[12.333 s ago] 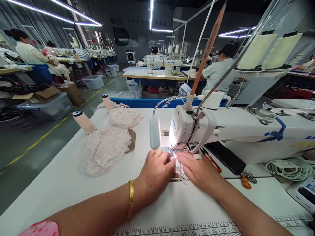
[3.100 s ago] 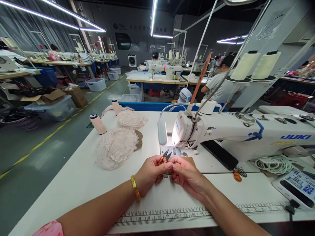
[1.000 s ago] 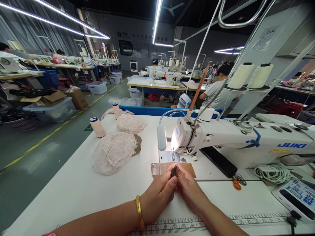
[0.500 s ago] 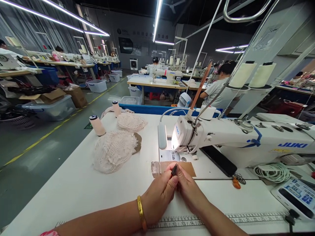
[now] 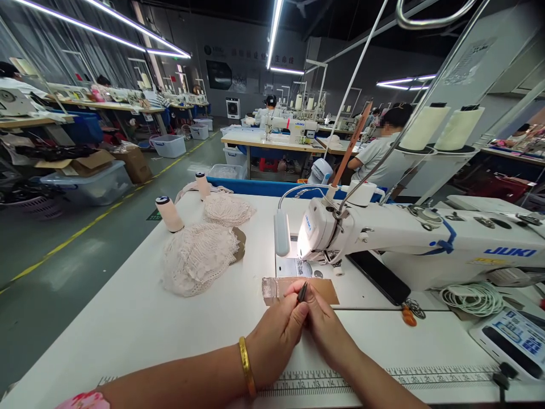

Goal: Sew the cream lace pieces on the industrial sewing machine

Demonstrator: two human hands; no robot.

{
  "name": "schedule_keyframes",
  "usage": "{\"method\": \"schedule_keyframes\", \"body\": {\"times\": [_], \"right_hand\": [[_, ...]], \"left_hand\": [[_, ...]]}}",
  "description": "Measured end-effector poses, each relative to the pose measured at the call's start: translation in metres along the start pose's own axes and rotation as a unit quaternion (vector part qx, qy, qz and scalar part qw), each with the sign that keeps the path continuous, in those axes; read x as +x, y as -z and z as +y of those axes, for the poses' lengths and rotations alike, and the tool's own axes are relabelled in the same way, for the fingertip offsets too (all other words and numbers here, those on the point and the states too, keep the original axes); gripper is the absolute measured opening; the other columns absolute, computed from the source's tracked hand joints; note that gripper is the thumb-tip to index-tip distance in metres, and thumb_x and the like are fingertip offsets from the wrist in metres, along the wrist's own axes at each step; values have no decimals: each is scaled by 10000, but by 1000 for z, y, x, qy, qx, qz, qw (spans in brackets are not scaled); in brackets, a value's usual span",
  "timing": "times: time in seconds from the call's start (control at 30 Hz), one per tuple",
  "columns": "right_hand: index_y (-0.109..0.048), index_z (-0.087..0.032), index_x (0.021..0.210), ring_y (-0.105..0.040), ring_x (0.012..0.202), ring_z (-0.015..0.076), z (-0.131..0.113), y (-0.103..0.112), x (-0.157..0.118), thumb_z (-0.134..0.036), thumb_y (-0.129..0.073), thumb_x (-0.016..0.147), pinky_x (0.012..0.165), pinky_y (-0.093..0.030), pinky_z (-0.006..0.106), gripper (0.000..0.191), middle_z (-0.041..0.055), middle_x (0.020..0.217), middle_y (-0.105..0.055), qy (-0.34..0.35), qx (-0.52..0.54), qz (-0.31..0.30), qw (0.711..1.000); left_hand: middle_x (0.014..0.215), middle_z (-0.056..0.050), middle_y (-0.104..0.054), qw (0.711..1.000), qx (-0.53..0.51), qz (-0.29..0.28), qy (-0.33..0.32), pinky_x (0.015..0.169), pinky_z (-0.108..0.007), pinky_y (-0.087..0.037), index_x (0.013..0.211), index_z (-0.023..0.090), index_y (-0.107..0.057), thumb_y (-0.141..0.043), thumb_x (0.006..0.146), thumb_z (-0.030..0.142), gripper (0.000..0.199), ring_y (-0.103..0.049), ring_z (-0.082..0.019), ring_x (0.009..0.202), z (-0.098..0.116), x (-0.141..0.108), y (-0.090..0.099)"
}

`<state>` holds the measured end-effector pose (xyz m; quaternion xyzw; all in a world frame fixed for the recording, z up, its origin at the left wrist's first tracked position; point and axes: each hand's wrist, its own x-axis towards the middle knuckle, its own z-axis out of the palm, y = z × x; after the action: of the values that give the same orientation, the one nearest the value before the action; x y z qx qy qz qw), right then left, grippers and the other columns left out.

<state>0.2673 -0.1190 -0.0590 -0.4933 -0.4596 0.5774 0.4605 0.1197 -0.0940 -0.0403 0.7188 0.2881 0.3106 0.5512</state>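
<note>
My left hand [image 5: 276, 329], with a gold bangle at its wrist, and my right hand [image 5: 327, 326] are closed together in front of the sewing machine [image 5: 317, 227]. Between their fingers the dark tip of a small pointed tool [image 5: 302, 292] sticks up. Its lower part is hidden in my hands, so its exact kind does not show. Just behind my fingertips a brown cardboard strip [image 5: 327, 291] with clear tape on its left end lies flat before the needle plate [image 5: 293, 267]. Cream lace pieces [image 5: 200, 258] are heaped on the table to the left.
Two thread cones [image 5: 169, 215] stand near the table's left edge. Right of the machine head lie a black phone [image 5: 378, 278] with a keyring, a coil of pale cord [image 5: 470, 299] and a white control box [image 5: 511, 341]. A printed ruler [image 5: 315, 386] runs along the front edge.
Both hands keep their closed hold on the dark tool with almost no movement. The camera view has shifted slightly, and more of the pink sleeve shows at lower left.
</note>
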Motion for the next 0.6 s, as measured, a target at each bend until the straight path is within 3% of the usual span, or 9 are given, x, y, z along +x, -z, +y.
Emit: {"method": "schedule_keyframes", "body": {"times": [0.3,0.43,0.6], "right_hand": [[-656,-246,1098,-549,819,233,-4,0,-2,-851,-434,1007,734,-477,354,651,23,837,-563,2,-18,3,1000],[-656,-245,1103,-558,848,248,-4,0,-2,-835,-416,1023,748,-490,363,642,24,800,-553,7,-12,-9,1000],[-642,-242,1066,-479,735,203,-4,-1,-1,-858,-423,1005,689,-453,334,657,-2,772,-501,7,-3,-2,1000]], "left_hand": [[688,9,-459,998,16,-9,52,731,-372,-426,817,227,-429,-231,1063,709,577,-437,-184,667,-2,3,1],[690,3,-472,999,9,-10,37,730,-363,-418,793,227,-428,-241,1064,714,588,-450,-188,682,0,4,1],[674,5,-470,999,-1,-7,43,711,-354,-415,782,229,-418,-261,1074,686,565,-452,-188,683,-3,2,1]]}}
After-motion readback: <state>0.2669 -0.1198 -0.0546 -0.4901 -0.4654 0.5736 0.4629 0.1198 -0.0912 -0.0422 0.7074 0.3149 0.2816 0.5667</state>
